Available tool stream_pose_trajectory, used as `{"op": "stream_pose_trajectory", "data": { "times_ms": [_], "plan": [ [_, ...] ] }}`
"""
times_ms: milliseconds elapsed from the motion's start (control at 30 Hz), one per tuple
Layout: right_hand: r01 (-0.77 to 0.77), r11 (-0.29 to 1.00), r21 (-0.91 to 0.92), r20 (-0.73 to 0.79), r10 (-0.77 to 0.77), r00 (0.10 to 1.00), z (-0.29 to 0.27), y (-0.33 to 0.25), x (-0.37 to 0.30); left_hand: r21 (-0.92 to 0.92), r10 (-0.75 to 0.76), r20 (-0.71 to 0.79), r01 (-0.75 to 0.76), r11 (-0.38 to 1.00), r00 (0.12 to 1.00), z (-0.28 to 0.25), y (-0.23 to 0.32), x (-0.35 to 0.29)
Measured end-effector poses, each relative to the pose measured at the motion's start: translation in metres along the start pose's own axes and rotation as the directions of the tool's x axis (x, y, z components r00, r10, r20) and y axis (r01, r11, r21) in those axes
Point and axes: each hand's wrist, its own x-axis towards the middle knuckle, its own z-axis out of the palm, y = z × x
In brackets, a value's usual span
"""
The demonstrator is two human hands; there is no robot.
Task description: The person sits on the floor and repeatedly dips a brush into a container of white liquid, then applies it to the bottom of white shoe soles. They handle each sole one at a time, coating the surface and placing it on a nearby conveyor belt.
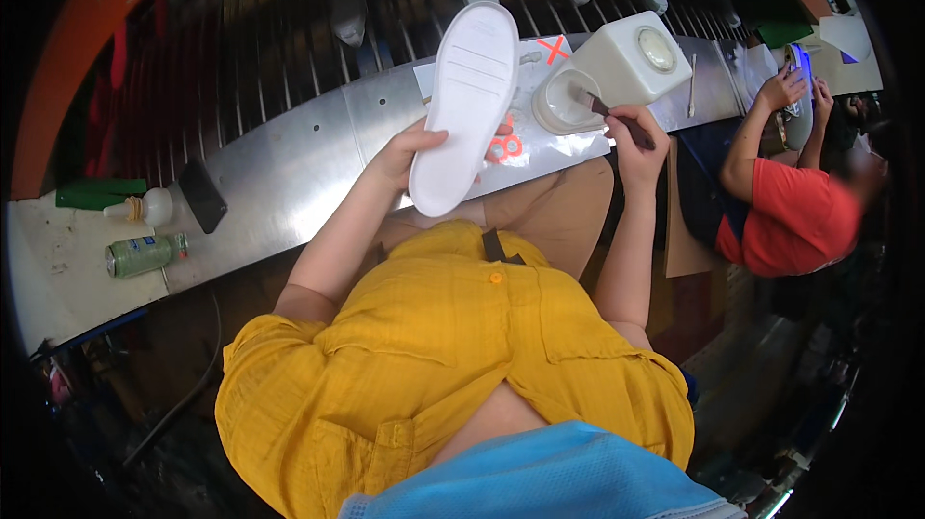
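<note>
My left hand (397, 155) grips a white shoe sole (466, 105) by its lower part, thumb on the face toward me and fingertips showing at the far edge. The sole stands tilted over the metal bench edge. My right hand (638, 148) is closed round the dark handle of a brush (619, 121). Its bristles reach into the mouth of a whitish translucent cup (551, 112); whatever lies in the cup is hard to make out. Right behind the cup a large white plastic jug (631, 58) leans, its round cap toward me.
A metal ledge (289, 158) runs along a roller conveyor (260, 18) carrying several dark shoe parts. At left lie a phone (201, 195), a green can (145, 255) and a white squeeze bottle (149, 207). A printed sheet (540, 148) lies under the cup. A co-worker in red (800, 215) handles a shoe at right.
</note>
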Motion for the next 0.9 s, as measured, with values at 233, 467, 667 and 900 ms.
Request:
{"op": "stream_pose_trajectory", "data": {
  "times_ms": [233, 467, 667, 900],
  "plan": [
    [0.077, 0.986, 0.150, -0.226, -0.041, 0.973, -0.004, 0.004, -0.030, 0.131, 0.054, -0.394, -0.002, 0.991, 0.917, -0.024, -0.007, 0.014],
    [-0.149, -0.144, 0.978, 0.206, 0.752, 0.626, 0.012, 0.050, -0.032, 0.037, -0.010, -0.486, 0.032, 0.999, 0.874, -0.027, -0.015, 0.021],
    [-0.299, 0.454, 0.839, 0.091, 0.425, 0.901, 0.051, 0.003, 0.000, 0.056, -0.032, -0.433, 0.062, 0.997, 0.901, -0.016, -0.019, 0.022],
    [-0.173, 0.821, 0.544, -0.016, 0.216, 0.976, 0.089, -0.028, 0.027, 0.055, -0.059, -0.429, 0.091, 0.994, 0.901, 0.007, -0.012, 0.021]
  ]
}}
